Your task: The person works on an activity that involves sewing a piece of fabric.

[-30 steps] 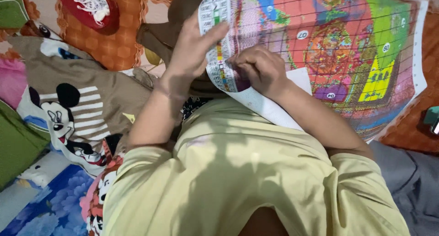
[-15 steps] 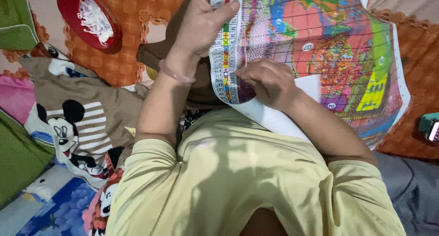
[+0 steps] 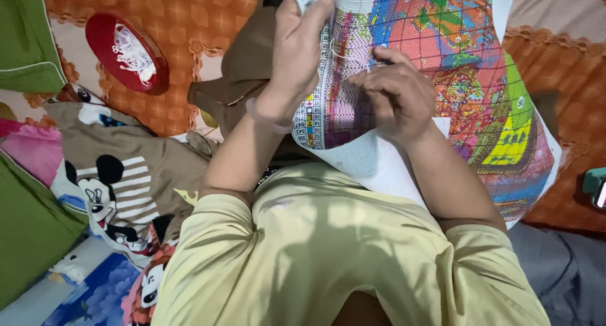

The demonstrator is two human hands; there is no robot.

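**Cross-stitch canvas held up at its left edge, needle hand at the centre**

The cross-stitch canvas (image 3: 480,105) lay draped over the person's lap and up across the orange bedspread (image 3: 189,23), its long axis running from the top of my view down toward the lower right, printed side facing up. I judged it light, soft and floppy, a gridded cloth that would sag wherever it went unsupported, so the edge or a spot close to the working area seemed the sensible place to take hold.

The left hand (image 3: 297,48) was curled shut over the canvas's left margin, fingers wrapped over the top edge, a thin band on the wrist. The right hand (image 3: 394,92) rested on the printed face with fingertips pinched together; a pale thread (image 3: 344,56) looped just beside them, though I could not tell whether a needle sat between them.

A red round lid (image 3: 126,51) holding white thread lay well apart to the left, near a cartoon-mouse cloth (image 3: 120,174).
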